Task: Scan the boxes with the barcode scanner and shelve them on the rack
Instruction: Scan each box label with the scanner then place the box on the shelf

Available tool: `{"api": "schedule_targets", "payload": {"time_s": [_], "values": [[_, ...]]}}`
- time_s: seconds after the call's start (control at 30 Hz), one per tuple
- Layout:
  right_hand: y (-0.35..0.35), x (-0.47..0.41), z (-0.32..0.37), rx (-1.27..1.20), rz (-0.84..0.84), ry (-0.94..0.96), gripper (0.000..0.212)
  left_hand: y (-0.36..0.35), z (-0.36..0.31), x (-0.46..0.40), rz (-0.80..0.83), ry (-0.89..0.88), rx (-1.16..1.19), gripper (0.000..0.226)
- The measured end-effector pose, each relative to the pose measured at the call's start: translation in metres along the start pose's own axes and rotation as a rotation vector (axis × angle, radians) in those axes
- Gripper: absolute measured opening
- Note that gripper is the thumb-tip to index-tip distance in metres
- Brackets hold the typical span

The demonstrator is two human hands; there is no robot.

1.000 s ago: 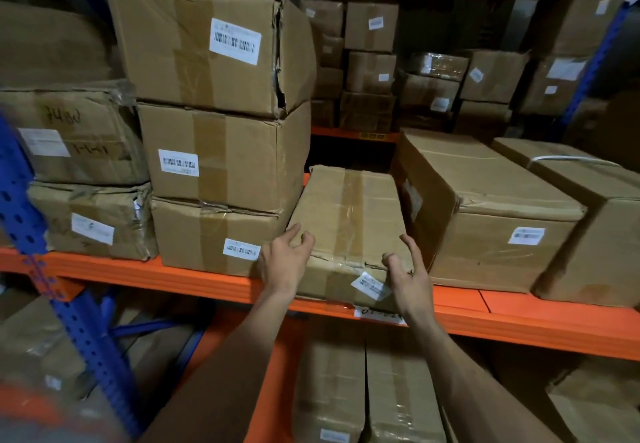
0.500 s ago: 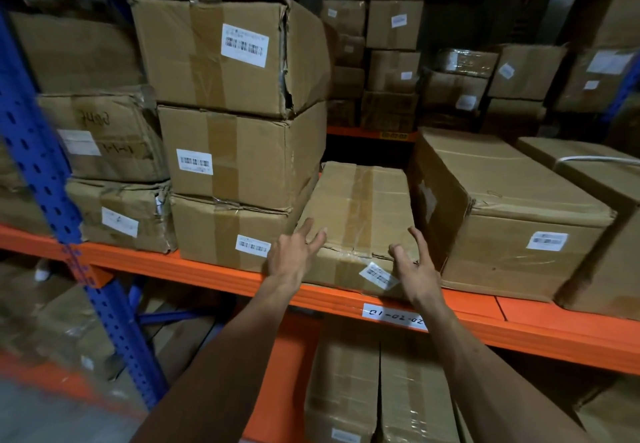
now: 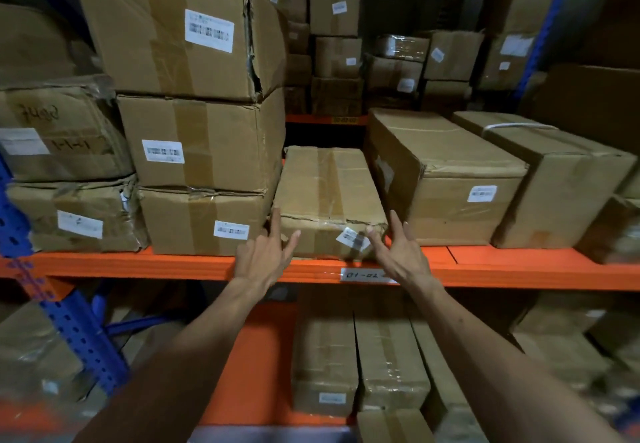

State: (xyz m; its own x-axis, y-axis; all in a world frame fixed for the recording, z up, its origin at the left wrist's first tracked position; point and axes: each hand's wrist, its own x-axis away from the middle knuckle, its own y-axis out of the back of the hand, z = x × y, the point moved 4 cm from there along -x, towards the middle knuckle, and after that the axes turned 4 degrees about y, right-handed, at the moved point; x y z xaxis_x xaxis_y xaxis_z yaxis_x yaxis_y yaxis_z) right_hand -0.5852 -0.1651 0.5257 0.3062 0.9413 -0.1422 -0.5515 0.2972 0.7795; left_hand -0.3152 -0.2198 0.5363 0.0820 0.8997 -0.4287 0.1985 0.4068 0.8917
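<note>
Small taped box (image 3: 329, 196) on orange shelf (image 3: 173, 264), wedged between stack of three boxes (image 3: 204, 151) and bigger box (image 3: 446, 179). Left hand (image 3: 261, 257), right hand (image 3: 398, 252) at front corners, fingers spread, grasping nothing.

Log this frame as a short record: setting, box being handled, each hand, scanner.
setting: orange shelf of a rack, stacked with cardboard boxes
box: low box on the shelf, between a stack of three and a larger box
left hand: open, fingers at the box's front left corner
right hand: open, fingers at its front right corner, near the label
scanner: not visible
</note>
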Motion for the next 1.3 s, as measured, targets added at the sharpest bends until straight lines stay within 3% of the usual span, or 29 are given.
{"api": "schedule_targets", "payload": {"time_s": [0.13, 0.2, 0.3, 0.43, 0.67, 0.77, 0.93, 1.1, 1.2, 1.3], "values": [[-0.012, 0.053, -0.051, 0.026, -0.077, -0.021, 0.085, -0.042, -0.006, 0.079, -0.078, -0.201, 0.156, 0.062], [-0.023, 0.087, -0.090, 0.134, 0.041, -0.089, 0.077, -0.079, -0.015, 0.125, 0.119, -0.234, 0.296, 0.067], [-0.038, 0.149, -0.154, 0.251, 0.276, -0.202, 0.074, -0.121, -0.036, 0.201, 0.595, -0.171, 0.373, 0.076], [-0.047, 0.238, -0.223, 0.332, 0.503, -0.294, 0.063, -0.148, -0.063, 0.284, 0.792, -0.108, 0.374, 0.075], [-0.068, 0.337, -0.345, 0.319, 0.649, -0.427, 0.065, -0.192, -0.141, 0.403, 1.077, -0.118, 0.342, 0.051], [-0.091, 0.347, -0.386, 0.304, 0.653, -0.406, 0.065, -0.227, -0.168, 0.436, 1.110, -0.108, 0.372, 0.044], [-0.146, 0.327, -0.440, 0.220, 0.626, -0.398, 0.066, -0.326, -0.184, 0.480, 1.184, -0.051, 0.324, 0.066], [-0.224, 0.287, -0.472, 0.154, 0.511, -0.406, 0.088, -0.419, -0.190, 0.505, 1.163, -0.083, 0.220, 0.083], [-0.267, 0.274, -0.492, 0.112, 0.487, -0.460, 0.103, -0.458, -0.184, 0.529, 1.195, -0.044, 0.316, 0.095], [-0.295, 0.278, -0.514, 0.070, 0.496, -0.494, 0.103, -0.476, -0.174, 0.555, 1.036, -0.047, 0.458, 0.105]]}}
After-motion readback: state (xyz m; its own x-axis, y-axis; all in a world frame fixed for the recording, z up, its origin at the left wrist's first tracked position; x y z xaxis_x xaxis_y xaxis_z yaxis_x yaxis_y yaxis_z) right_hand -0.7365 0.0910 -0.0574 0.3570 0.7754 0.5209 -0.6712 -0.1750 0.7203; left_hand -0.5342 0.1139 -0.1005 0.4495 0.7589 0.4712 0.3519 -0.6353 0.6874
